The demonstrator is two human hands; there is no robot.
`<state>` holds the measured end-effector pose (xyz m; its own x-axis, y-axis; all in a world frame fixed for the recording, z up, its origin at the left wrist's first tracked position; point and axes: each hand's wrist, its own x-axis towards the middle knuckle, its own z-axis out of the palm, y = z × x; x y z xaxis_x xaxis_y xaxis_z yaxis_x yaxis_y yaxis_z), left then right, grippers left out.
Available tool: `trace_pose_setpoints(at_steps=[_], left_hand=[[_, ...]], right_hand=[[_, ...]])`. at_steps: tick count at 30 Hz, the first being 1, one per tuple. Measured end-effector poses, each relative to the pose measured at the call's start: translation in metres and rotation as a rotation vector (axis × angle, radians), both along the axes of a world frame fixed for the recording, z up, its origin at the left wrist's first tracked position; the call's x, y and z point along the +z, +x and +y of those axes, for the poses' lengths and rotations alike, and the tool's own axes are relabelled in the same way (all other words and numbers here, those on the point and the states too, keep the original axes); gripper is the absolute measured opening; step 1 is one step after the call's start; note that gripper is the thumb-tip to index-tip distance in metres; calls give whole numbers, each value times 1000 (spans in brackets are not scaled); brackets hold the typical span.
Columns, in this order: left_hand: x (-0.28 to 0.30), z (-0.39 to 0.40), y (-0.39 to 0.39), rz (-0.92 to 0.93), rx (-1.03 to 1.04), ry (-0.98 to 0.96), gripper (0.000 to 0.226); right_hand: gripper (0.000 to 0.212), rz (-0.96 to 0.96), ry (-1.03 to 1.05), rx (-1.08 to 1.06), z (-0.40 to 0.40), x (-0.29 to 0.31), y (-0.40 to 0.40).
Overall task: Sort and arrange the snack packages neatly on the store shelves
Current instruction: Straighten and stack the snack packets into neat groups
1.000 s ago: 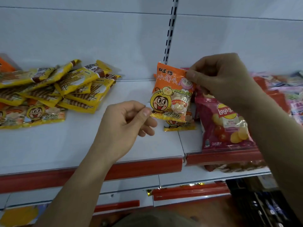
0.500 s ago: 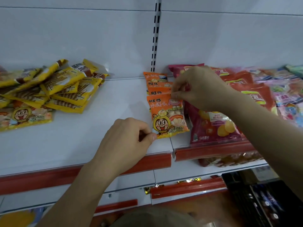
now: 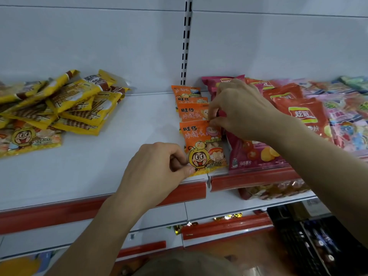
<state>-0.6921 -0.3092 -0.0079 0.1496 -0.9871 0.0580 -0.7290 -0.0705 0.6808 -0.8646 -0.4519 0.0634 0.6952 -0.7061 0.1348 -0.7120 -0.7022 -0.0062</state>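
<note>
front orange packet [image 3: 203, 145]: lies flat on the white shelf [image 3: 119, 156], near the front edge, just left of the seam between two shelf boards. Print reads 旺仔 小馒头, with a round-faced cartoon kid in yellow at the lower left; smaller print is not legible.
orange row [image 3: 191, 104]: three more packets of the same kind behind it, overlapping toward the back panel, 旺仔 visible on each top.
left hand [image 3: 157, 172]: thumb and curled fingers pinch the front packet's lower-left corner; back of hand faces the camera, forearm comes up from bottom centre.
right hand [image 3: 237, 110]: fingertips pinch the front packet's top-right corner, fingers bent down, wrist higher than the knuckles, forearm enters from the right.
pink chip bag [image 3: 254, 156]: touches the orange packet's right side, partly under the right forearm; 马铃薯片 at the bottom, chip and tomato pictures. Another pink bag behind shows part of a Lay's logo.
red bags [image 3: 298, 112]: right of the hand, overlapped in a row; front one has a green label, characters too blurred for me to read for certain.
pastel bags [image 3: 346, 132]: far right, cartoon print, text unreadable.
yellow packets [image 3: 65, 108]: loose heap at shelf left, well apart from the orange row; brown stick pictures, text too small. One flat yellow packet in front shows the same cartoon face.
shelf edge: red price strip [image 3: 59, 212] along the front.
</note>
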Motion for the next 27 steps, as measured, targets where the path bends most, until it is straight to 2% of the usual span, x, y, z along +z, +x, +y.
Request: trace_pose_setpoints(at_steps=[6,13,19,24,27], left_hand=[[1,2,4,-24,-19,-6,16],[12,12,50,-208,54,-81,18],[17,49,133,-381,250,-152,23],[29,99,209,-424,377,-134,22],[32,131,255,-432,456,-123,21]], right_hand=[[22,-42,13,-11,4,1,1],[22,-145,0,-17,20,-5,25],[24,-261,104,48,52,-17,107],[20,-429,264,166,109,-28,205],[18,-460,340,217,141,-36,259]])
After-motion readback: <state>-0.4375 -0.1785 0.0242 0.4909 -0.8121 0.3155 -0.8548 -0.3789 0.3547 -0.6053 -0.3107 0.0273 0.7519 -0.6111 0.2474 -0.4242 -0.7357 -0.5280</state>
